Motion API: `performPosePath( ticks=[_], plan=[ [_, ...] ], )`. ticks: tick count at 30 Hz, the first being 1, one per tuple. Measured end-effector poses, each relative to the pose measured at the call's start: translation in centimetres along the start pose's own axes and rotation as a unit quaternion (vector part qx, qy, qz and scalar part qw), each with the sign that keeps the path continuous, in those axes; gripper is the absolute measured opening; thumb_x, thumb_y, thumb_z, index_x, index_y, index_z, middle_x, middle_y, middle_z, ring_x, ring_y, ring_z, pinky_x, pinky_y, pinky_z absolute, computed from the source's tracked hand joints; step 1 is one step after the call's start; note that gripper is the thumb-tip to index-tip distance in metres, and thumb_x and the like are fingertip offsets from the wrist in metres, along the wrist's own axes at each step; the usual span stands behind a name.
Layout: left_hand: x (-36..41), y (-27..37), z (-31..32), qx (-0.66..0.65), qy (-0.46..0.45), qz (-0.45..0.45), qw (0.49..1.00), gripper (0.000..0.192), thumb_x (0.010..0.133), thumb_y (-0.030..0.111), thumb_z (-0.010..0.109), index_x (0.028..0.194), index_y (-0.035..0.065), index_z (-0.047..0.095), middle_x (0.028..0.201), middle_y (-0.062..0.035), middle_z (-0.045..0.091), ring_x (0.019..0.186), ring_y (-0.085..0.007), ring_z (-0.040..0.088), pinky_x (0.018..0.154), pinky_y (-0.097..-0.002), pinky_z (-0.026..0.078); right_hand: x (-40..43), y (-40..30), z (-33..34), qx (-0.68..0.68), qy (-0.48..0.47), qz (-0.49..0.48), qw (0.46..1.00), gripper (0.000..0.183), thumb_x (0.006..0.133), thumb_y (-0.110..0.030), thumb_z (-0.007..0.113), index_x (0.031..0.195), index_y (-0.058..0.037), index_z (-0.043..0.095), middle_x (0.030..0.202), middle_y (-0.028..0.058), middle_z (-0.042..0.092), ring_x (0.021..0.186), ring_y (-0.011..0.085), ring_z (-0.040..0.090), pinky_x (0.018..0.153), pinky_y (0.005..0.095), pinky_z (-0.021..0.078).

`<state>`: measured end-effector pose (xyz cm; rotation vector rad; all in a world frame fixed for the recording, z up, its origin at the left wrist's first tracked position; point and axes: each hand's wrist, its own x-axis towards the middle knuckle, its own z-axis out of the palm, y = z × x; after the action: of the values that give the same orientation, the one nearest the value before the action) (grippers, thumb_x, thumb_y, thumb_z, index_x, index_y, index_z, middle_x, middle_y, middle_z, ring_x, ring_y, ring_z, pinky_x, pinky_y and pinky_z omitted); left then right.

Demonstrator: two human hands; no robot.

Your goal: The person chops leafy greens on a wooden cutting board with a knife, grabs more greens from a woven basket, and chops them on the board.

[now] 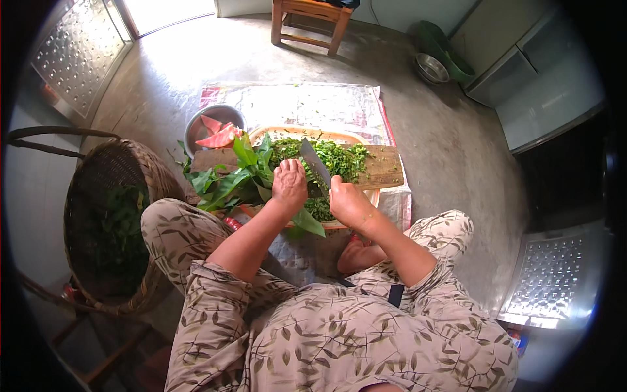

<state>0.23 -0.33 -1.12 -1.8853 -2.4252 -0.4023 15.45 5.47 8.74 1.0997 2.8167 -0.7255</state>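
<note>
My left hand (290, 185) presses down on a bunch of leafy greens (245, 179) lying over a wooden board (387, 166), its fingers curled. Around the handle of a kitchen knife (316, 161) my right hand (350, 201) is closed; the handle itself is hidden in the fist. The blade slants up and to the left, just right of my left fingers. Chopped greens (343, 159) lie heaped on the board right of the blade. Beneath the board is an orange-rimmed plastic basin (294, 131), with more chopped greens (318, 209) on its near side.
A metal bowl (192, 128) holds watermelon pieces (218, 133). To my left stands a woven basket (159, 166) with greens (122, 215) inside. A plastic sheet (313, 100) lies under the basin. Farther off are a wooden stool (313, 19), a metal basin (431, 67) and a green tub (441, 46).
</note>
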Motion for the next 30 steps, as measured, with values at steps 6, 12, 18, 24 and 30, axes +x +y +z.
performPosePath(
  ticks=[6, 12, 18, 24, 30],
  plan=[
    [-0.2, -0.1, -1.2, -0.07, -0.003, -0.029, 0.997, 0.043, 0.077, 0.009, 0.052, 0.117, -0.0082, 0.051, 0.102, -0.018, 0.052, 0.098, -0.0313, 0.049, 0.085, -0.0414, 0.042, 0.8, 0.4, -0.1, 0.023, -0.013, -0.008, 1.0, 0.018, 0.09, -0.011, 0.047, 0.091, 0.0064, 0.044, 0.073, 0.0319, 0.06, 0.074, 0.0473, 0.061, 0.067, 0.0539, 0.0482],
    [-0.8, -0.1, 0.2, 0.031, 0.027, 0.006, 0.999, 0.042, 0.079, 0.009, 0.052, 0.119, -0.0055, 0.05, 0.1, -0.016, 0.054, 0.097, -0.029, 0.051, 0.081, -0.0374, 0.044, 3.6, -0.7, 2.7, -0.032, -0.014, 0.012, 0.999, 0.016, 0.089, -0.01, 0.044, 0.091, 0.0061, 0.044, 0.072, 0.0301, 0.062, 0.071, 0.0459, 0.063, 0.066, 0.0526, 0.0501],
    [-1.0, -0.1, -0.3, 0.117, -0.044, 0.012, 0.992, 0.053, 0.084, 0.015, 0.051, 0.133, -0.003, 0.043, 0.118, -0.0172, 0.052, 0.115, -0.033, 0.045, 0.096, -0.0497, 0.036, 5.9, 1.8, 5.1, 0.026, 0.093, -0.008, 0.995, 0.018, 0.091, -0.014, 0.048, 0.092, 0.0039, 0.043, 0.066, 0.029, 0.06, 0.064, 0.0457, 0.062, 0.06, 0.053, 0.0499],
    [-1.1, 0.8, -1.1, 0.17, -0.093, -0.069, 0.979, 0.059, 0.085, 0.017, 0.05, 0.141, 0.0034, 0.036, 0.125, -0.0167, 0.047, 0.116, -0.0355, 0.042, 0.094, -0.0571, 0.032, 1.6, 0.2, 0.4, 0.031, 0.053, -0.026, 0.998, 0.019, 0.091, -0.014, 0.049, 0.091, 0.0041, 0.044, 0.065, 0.0292, 0.059, 0.064, 0.0468, 0.06, 0.06, 0.0538, 0.0483],
    [-0.8, 0.3, -0.5, 0.143, -0.119, -0.05, 0.981, 0.056, 0.086, 0.02, 0.05, 0.137, 0.0005, 0.039, 0.124, -0.0165, 0.047, 0.109, -0.0336, 0.044, 0.088, -0.0545, 0.035, 0.1, 0.3, 0.7, -0.003, 0.002, -0.024, 1.0, 0.02, 0.091, -0.013, 0.048, 0.091, 0.0062, 0.044, 0.067, 0.029, 0.06, 0.067, 0.0463, 0.061, 0.062, 0.0527, 0.0499]
  ],
)
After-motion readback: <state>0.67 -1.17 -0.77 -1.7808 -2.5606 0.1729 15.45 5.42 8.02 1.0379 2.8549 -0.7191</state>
